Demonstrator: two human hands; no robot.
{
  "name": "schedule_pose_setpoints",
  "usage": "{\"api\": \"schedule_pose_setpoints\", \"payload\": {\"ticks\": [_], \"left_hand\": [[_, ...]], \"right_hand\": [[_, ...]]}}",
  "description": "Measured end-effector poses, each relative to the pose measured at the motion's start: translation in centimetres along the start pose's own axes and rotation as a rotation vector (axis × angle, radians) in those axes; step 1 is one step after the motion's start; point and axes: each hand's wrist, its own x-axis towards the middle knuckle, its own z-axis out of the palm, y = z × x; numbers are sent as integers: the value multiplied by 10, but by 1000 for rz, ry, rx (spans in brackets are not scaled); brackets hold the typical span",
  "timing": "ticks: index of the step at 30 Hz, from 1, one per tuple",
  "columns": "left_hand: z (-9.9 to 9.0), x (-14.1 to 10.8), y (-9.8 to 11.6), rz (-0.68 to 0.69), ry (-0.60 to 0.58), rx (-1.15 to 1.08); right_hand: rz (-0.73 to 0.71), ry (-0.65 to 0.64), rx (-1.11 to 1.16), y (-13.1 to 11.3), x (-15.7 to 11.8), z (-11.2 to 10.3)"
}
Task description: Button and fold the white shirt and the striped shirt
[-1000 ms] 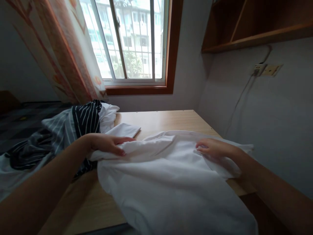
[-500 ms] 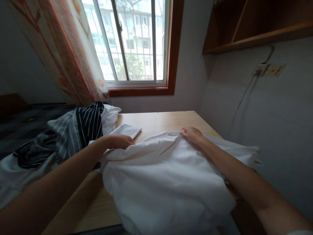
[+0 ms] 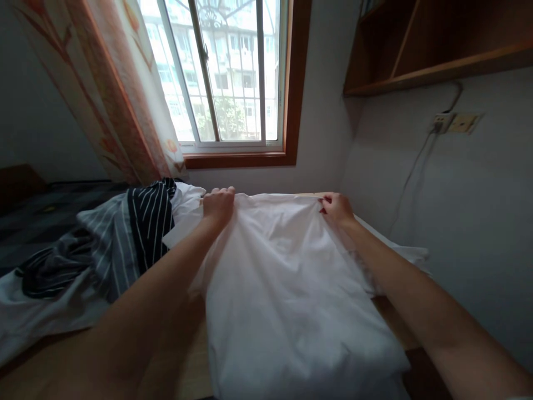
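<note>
The worktop point(image 3: 192, 353) runs under everything, its wood showing beside the left forearm. Over it lies the white cloth point(image 3: 287, 311), long axis running from the far side back to the near side, with its bulky end nearest and hiding much of the worktop. The left hand point(image 3: 219, 204) and right hand point(image 3: 338, 208) are both at its far edge, apart from each other and about equally near it, so neither has the advantage; the cloth stretches between them and trails back between the forearms. More white fabric spreads out past the right forearm; whether it is one piece with the rest I cannot tell.

The wall shelf point(image 3: 441, 69) hangs high on the right, well apart from both hands, its compartments too dark to show what they hold. At left, a heap of striped clothes point(image 3: 152, 225) spreads beside the bed point(image 3: 45, 214). A smaller white piece point(image 3: 182, 228) lies between heap and left forearm.

The right fingers pinch the far edge; the left are curled over it, tips hidden, apparently gripping it too.
</note>
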Motion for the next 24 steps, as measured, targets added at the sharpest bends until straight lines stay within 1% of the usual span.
{"api": "schedule_pose_setpoints", "payload": {"ticks": [1,2,4,6,9,11,13,15,16,18,19,21,24], "left_hand": [[6,1,7,19,8,3],[13,0,13,34,-1,11],[25,-8,27,50,-39,33],[35,-21,40,85,-70,24],[41,-45,55,215,-134,-76],[42,-61,60,257,-204,-140],[45,-74,59,211,-274,-147],[51,-83,52,128,-359,-124],[55,-86,47,91,-403,-120],[63,-89,37,59,-463,-133],[68,-89,32,63,-469,-143],[76,-86,25,79,-454,-155],[85,-75,18,96,-448,-162]], "right_hand": [[15,1,-67,-2,2,1],[34,-29,-142,-3,2,4],[65,-141,-270,-2,-1,10],[73,-234,-327,-3,-10,17],[6,-273,-332,-10,-30,24],[-69,-345,-334,-19,-45,28],[-97,-487,-330,-27,-61,32],[-44,-611,-326,-32,-75,38],[-9,-643,-325,-32,-81,41],[33,-653,-324,-28,-88,47],[34,-648,-324,-26,-89,50],[16,-639,-324,-20,-88,55],[1,-616,-320,-15,-79,62]]}}
